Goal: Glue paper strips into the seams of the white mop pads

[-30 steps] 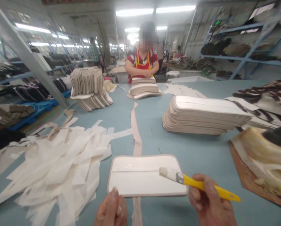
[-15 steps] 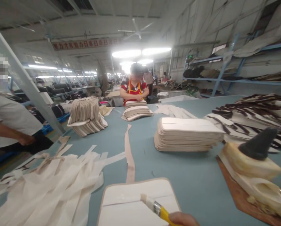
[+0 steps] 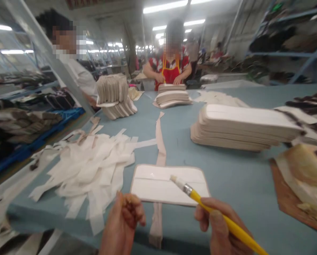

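A flat brush with a yellow handle [image 3: 229, 225] is in my right hand [image 3: 222, 226], its fingers closed round the handle. The pale bristle tip is over a white panel [image 3: 169, 191] with a beige edge and a dark line across it; whether it touches cannot be told. My left hand [image 3: 123, 223] is at the near table edge, left of the panel, fingers loosely curled and partly apart, with nothing visible in them. A pinkish strip [image 3: 161, 141] runs under the panel and comes out at the near side. Left of the panel lies a heap of white strips [image 3: 94, 166].
Right of centre is a tall stack of white panels [image 3: 238, 131]. A brown board [image 3: 286, 194] with a yellowed, crusted block [image 3: 299, 170] stands at right. Bundled panels [image 3: 113, 94] sit at far left. Across the table, a person in a red apron [image 3: 171, 71] handles another stack [image 3: 173, 99].
The view has tilted down and turned left. My left hand has come into view, and more of my right hand and the brush shows. The person at left appears nearer the table's far side.
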The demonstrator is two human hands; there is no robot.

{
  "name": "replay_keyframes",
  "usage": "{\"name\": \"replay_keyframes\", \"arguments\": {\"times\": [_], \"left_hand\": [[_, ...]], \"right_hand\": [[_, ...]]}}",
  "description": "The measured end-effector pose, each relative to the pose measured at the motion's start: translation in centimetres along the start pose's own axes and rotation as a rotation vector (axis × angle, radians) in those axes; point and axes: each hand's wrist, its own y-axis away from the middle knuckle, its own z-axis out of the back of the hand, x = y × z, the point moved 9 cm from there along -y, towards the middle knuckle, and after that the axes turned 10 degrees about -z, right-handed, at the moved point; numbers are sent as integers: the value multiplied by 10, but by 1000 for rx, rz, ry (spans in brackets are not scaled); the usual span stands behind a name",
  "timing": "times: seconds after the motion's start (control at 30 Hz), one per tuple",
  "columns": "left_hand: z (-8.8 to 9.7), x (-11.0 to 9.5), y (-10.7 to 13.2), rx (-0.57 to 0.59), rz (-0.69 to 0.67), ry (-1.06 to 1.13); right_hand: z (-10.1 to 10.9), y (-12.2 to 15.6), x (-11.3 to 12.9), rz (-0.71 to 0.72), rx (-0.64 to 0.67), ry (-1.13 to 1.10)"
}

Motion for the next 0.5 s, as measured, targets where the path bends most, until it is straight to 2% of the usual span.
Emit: {"name": "replay_keyframes", "arguments": {"times": [0.13,0.33,0.43,0.5], "left_hand": [[-6,-7,7,-43,89,87],[-1,-8,13,-14,96,132],[-1,-11,13,25,84,164],[2,-12,16,46,95,199]], "right_hand": [[-6,-4,2,76,140,67],[-22,2,8,105,164,68],[-39,3,17,142,209,102],[-58,3,25,206,279,154]]}}
